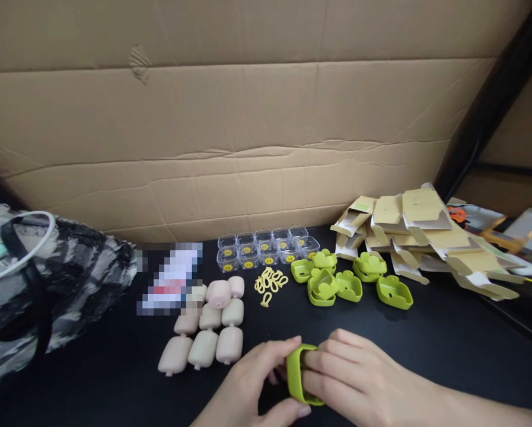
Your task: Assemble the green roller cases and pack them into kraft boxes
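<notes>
Near the front of the black table, my left hand [261, 379] grips a green plastic case [296, 375] by its edges, thumb below and finger on top. The fingers of my right hand [359, 376] reach into the hollow of the same case; their tips are hidden inside it. Beyond my hands lie several more green cases [323, 286] with scalloped edges. To their left sits a small pile of yellow loops [268, 281]. Pale pink and beige rounded pieces [203, 349] with small nubs stand in rows left of my left hand.
Clear containers with yellow stickers [269, 252] are lined up at the back before a cardboard wall [248, 112]. Flattened cardboard boxes [426, 222] are heaped at the right. A black-and-white fabric bag [83, 267] is at the left, beside a partly blurred packet [174, 276].
</notes>
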`<state>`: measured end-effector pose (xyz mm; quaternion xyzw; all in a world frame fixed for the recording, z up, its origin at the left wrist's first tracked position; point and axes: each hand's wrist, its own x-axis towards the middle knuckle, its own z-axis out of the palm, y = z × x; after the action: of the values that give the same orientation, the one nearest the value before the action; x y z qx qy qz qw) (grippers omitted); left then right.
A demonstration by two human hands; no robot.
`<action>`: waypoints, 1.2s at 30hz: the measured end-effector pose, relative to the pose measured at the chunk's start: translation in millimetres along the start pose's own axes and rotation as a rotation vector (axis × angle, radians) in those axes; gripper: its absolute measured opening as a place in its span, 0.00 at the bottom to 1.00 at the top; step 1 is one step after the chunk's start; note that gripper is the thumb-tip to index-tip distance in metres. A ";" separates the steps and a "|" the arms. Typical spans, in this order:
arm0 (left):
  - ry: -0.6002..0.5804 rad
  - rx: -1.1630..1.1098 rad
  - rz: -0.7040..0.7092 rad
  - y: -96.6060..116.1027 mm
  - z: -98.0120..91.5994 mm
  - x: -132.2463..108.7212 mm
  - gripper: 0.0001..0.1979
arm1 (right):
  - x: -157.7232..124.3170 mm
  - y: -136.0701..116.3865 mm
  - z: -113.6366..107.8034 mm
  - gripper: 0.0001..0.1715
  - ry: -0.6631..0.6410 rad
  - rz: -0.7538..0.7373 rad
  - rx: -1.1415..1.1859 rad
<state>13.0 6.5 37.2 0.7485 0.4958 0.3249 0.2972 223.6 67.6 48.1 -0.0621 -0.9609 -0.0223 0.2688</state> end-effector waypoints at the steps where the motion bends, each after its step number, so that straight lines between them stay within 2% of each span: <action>1: -0.006 0.006 0.026 -1.8 0.7 -0.9 0.28 | 0.5 -0.7 0.4 0.25 -0.008 -0.018 -0.013; 4: -0.018 -0.012 0.055 -2.5 1.4 -1.5 0.29 | 2.1 -1.1 -0.5 0.23 -0.013 -0.053 -0.044; 6: -0.007 -0.073 0.005 1.0 0.5 -0.9 0.28 | 3.0 0.3 -4.2 0.22 -0.011 -0.062 -0.037; 10: 0.047 -0.350 -0.072 7.2 -1.4 -0.5 0.25 | 1.0 3.3 -13.2 0.14 0.081 0.036 0.081; 12: 0.074 -0.455 -0.085 6.6 -0.9 -0.8 0.23 | -2.2 3.5 -12.3 0.14 0.167 0.181 0.210; 15: 0.059 -0.503 -0.146 2.9 1.0 -1.6 0.21 | -5.6 3.4 -2.9 0.20 0.253 0.522 0.538; 17: 0.012 -0.507 -0.178 0.7 2.2 -1.8 0.21 | -4.8 3.6 4.7 0.20 0.217 0.726 0.812; 19: -0.045 -0.454 -0.178 -0.2 2.4 -1.0 0.22 | -2.1 4.0 9.9 0.19 0.118 0.821 1.036; 21: -0.068 -0.356 -0.161 0.4 1.4 1.1 0.22 | 0.5 4.0 12.2 0.19 0.062 0.854 1.150; 23: -0.065 -0.290 -0.145 1.5 0.2 3.5 0.22 | 2.0 3.6 12.7 0.20 0.073 0.876 1.185; 28: -0.114 -0.295 -0.157 2.6 -0.2 4.4 0.24 | 1.4 2.9 12.6 0.17 0.076 0.868 1.207; 36: -0.149 -0.275 -0.185 4.9 -3.1 5.2 0.27 | -2.3 3.5 13.1 0.20 0.042 0.856 1.220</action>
<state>14.8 10.1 43.9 0.6742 0.4900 0.3045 0.4612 219.4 71.8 35.8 -0.2703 -0.6891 0.6205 0.2590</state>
